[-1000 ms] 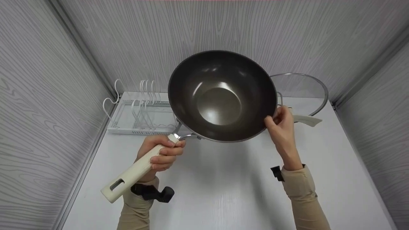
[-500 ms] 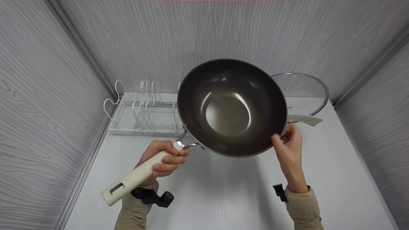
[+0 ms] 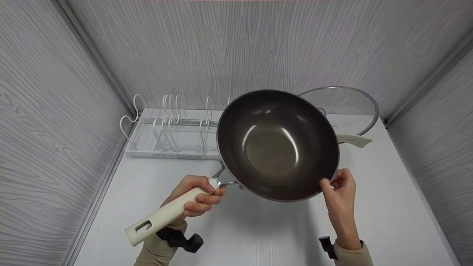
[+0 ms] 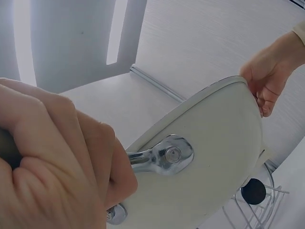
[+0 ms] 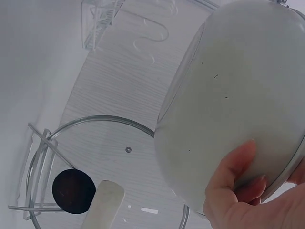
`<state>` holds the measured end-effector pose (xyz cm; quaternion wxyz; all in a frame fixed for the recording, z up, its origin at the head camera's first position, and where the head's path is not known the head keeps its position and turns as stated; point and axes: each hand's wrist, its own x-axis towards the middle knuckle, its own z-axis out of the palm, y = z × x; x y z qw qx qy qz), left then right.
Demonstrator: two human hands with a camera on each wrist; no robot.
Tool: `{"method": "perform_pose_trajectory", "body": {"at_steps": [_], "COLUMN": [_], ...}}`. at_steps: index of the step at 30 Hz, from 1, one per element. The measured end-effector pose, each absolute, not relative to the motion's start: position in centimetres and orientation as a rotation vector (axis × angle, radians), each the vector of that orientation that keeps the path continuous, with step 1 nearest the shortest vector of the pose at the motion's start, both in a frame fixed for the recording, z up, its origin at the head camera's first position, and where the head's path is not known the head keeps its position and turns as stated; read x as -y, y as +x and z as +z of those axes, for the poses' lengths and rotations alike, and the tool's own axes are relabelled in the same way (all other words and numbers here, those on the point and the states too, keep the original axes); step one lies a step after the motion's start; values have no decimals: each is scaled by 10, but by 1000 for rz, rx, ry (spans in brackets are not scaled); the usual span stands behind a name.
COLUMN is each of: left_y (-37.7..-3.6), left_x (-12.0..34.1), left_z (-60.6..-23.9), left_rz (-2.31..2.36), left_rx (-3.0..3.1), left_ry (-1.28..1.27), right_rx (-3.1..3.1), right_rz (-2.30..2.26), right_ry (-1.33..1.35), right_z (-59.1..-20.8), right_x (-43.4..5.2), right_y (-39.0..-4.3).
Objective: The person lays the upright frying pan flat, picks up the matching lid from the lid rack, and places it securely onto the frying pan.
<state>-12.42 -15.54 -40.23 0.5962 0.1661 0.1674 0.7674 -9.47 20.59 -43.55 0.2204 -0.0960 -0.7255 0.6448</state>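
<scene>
A dark wok [image 3: 277, 146] with a cream outside [image 5: 238, 109] is held up above the white table [image 3: 258, 236], tilted toward me. My left hand [image 3: 196, 194] grips its cream handle [image 3: 162, 216] near the metal bracket [image 4: 162, 157]. My right hand [image 3: 340, 188] pinches the wok's near right rim, thumb inside and fingers [image 5: 233, 179] under the bowl. The same right hand [image 4: 269, 81] shows at the wok's far edge in the left wrist view.
A white wire rack [image 3: 170, 136] stands at the back left against the wall. A glass lid [image 3: 343, 107] with a black knob [image 5: 74, 191] leans at the back right, beside another cream handle [image 3: 353, 139]. Grey wood-grain walls close in three sides.
Both hands have brought the wok down and toward me, a little to the right. More of the rack shows behind it. The grips are unchanged.
</scene>
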Motion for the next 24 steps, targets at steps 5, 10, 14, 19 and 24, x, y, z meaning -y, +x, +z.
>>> {"method": "perform_pose_trajectory", "body": {"at_steps": [5,10,14,19,24], "left_y": [-117,-115,-114,-116,-119], "left_x": [150,146,145,147,149], "left_z": [-413,-428,-439,-454,-472], "left_rz": [1776,1765,1741,1695,1650], "left_rx": [-382,-370,-335,-319,-256], "left_ry": [362,348,329,311,287], "right_rx": [2028,2076,2114,2164,2243], "right_rz": [1794,1765,1749,1732,1716], "right_ry": [-333,-398,-466,-515,-578], "right_z": [-447,-459,-470,-485,-500], "right_x": [-211,-213,-212,-210,-209], "right_y": [-82,-75,-71,-65,-63]}}
